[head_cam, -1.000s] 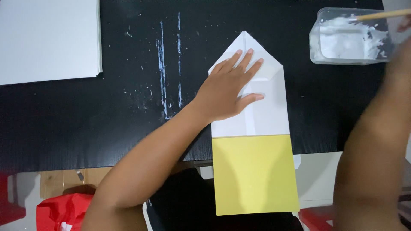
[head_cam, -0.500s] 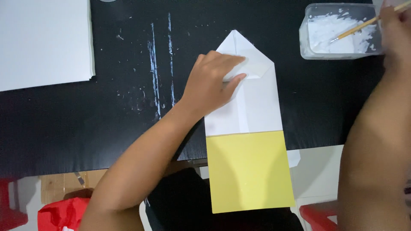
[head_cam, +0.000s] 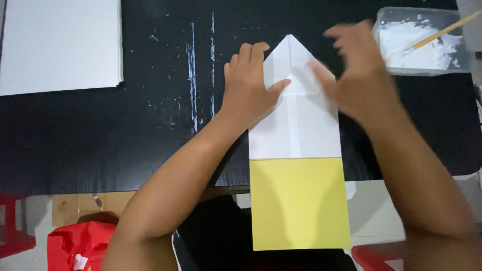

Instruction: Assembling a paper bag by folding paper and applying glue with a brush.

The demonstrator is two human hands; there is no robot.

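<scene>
Open left hand [head_cam: 249,85] and blurred, spread right hand [head_cam: 357,75] on white-and-yellow folded paper [head_cam: 297,150].

— What lies on the black table [head_cam: 75,145] toward the far left?

— A stack of white sheets [head_cam: 57,45], its near edge squared to the table's length. Between it and the middle run two long whitish smears [head_cam: 201,65], with small white specks scattered around them.

— And at the far right corner?

— A clear plastic tub [head_cam: 422,45] smeared inside with white paste. A thin wooden stick [head_cam: 442,31] leans in it, its upper end pointing off to the right.

— Anything below the table's near edge?

— A red bag [head_cam: 75,246] at the lower left, crumpled, beside a patch of brown board [head_cam: 75,206]. A red bar [head_cam: 381,253] shows at the lower right.
</scene>
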